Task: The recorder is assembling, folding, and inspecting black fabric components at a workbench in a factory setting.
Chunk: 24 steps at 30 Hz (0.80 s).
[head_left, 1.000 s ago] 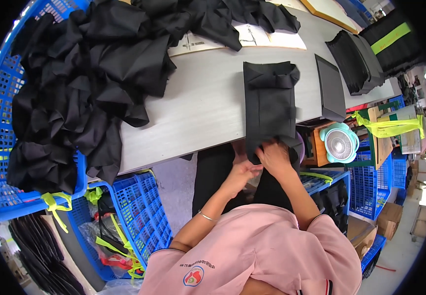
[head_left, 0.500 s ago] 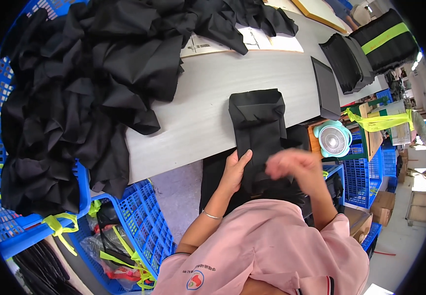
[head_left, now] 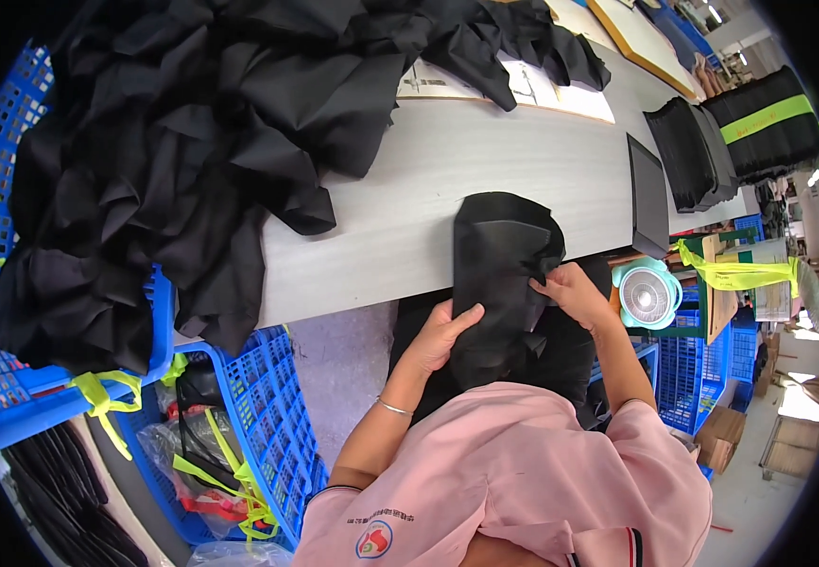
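left hand (head_left: 436, 340) thumb-out, right hand (head_left: 572, 291) (pinching)

The elongated black fabric piece (head_left: 496, 298) is creased on its right side. It crosses the near edge of the grey table (head_left: 381, 222), its far end rounded.

The head view comes from the left one of two fisheye cameras worn on the person's head, facing steeply down and somewhat forward over the near edge of the counter (head_left: 362, 227). It sits close above the pink shirt (head_left: 523, 472), which looms large on the near side of the counter, with the hands (head_left: 439, 336) just by that edge. The wide lens also catches the floor (head_left: 343, 364) below the counter and the room stretching away to its right.
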Each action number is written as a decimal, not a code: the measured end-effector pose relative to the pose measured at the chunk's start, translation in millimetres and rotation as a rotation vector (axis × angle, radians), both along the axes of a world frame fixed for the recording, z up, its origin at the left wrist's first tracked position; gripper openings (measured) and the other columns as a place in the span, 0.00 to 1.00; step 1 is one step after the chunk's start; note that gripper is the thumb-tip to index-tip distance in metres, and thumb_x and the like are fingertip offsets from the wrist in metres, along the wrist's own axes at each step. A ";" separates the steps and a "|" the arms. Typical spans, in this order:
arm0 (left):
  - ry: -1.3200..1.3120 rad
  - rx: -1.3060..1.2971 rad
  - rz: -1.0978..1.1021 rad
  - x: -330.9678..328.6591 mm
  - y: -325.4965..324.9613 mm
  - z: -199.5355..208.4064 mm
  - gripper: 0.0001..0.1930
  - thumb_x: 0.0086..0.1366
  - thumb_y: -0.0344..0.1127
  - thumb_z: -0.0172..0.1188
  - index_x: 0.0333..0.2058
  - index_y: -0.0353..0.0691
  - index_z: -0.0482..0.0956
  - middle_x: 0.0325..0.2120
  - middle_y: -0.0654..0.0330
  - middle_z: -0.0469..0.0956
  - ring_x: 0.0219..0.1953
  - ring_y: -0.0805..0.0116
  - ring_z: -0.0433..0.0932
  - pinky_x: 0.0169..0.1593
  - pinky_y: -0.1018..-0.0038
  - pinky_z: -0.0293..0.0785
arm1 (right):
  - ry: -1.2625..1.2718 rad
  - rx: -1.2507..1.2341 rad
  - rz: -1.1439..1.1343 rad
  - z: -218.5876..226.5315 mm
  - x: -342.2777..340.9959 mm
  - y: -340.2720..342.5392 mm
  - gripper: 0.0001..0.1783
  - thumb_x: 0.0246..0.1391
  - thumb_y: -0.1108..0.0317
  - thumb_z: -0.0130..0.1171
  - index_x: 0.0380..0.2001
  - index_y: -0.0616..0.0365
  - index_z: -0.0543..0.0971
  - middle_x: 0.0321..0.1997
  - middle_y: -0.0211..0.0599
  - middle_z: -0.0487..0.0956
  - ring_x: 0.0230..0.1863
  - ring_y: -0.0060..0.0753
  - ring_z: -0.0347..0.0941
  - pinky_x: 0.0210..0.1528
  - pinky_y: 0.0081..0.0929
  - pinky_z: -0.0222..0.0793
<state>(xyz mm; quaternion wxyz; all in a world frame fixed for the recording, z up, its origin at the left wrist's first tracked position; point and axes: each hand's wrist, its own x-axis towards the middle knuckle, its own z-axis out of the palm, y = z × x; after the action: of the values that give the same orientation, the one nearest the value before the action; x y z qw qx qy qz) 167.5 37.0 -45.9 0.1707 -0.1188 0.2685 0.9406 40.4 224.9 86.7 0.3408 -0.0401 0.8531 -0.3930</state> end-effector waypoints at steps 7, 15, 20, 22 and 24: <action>-0.063 -0.117 0.074 -6.8 8.2 4.0 0.23 0.68 0.47 0.62 0.51 0.33 0.76 0.45 0.60 0.81 0.42 0.74 0.80 0.46 0.76 0.78 | -0.355 -0.431 -0.076 -21.0 -6.4 37.3 0.17 0.52 0.73 0.67 0.15 0.51 0.74 0.20 0.16 0.74 0.24 0.09 0.66 0.32 0.14 0.63; 0.029 0.046 -0.018 -13.1 42.0 -2.6 0.23 0.70 0.48 0.59 0.53 0.34 0.75 0.46 0.60 0.81 0.46 0.72 0.80 0.49 0.74 0.78 | -0.586 -0.673 -0.181 -29.5 12.0 61.9 0.09 0.50 0.71 0.69 0.36 0.60 0.84 0.36 0.28 0.84 0.36 0.18 0.78 0.45 0.20 0.72; 0.104 -0.088 -0.023 -23.2 61.0 -6.2 0.23 0.67 0.43 0.62 0.55 0.35 0.74 0.48 0.60 0.80 0.49 0.71 0.79 0.53 0.74 0.76 | -0.439 -0.859 -0.111 -43.3 26.8 78.8 0.19 0.48 0.72 0.69 0.45 0.64 0.82 0.43 0.33 0.84 0.43 0.23 0.79 0.52 0.25 0.73; 0.064 -0.145 0.097 -20.0 69.2 12.2 0.24 0.67 0.43 0.62 0.55 0.35 0.74 0.49 0.60 0.80 0.49 0.70 0.79 0.54 0.73 0.75 | -0.299 -0.766 -0.203 -43.2 14.6 82.5 0.16 0.48 0.74 0.68 0.42 0.63 0.82 0.39 0.31 0.84 0.38 0.21 0.79 0.47 0.23 0.74; 0.026 -0.269 0.168 -20.1 74.0 47.5 0.26 0.64 0.39 0.66 0.56 0.33 0.72 0.50 0.59 0.79 0.50 0.68 0.78 0.55 0.72 0.74 | -0.167 -0.669 -0.233 -50.9 5.3 101.0 0.13 0.51 0.75 0.67 0.41 0.64 0.81 0.38 0.32 0.84 0.37 0.20 0.78 0.45 0.20 0.74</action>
<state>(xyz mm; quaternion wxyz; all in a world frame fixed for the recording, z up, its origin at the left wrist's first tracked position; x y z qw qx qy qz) 147.4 110.9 1.6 0.0703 -0.1503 0.3832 0.9086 45.7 325.9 35.9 0.3303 -0.0195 0.6453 -0.6885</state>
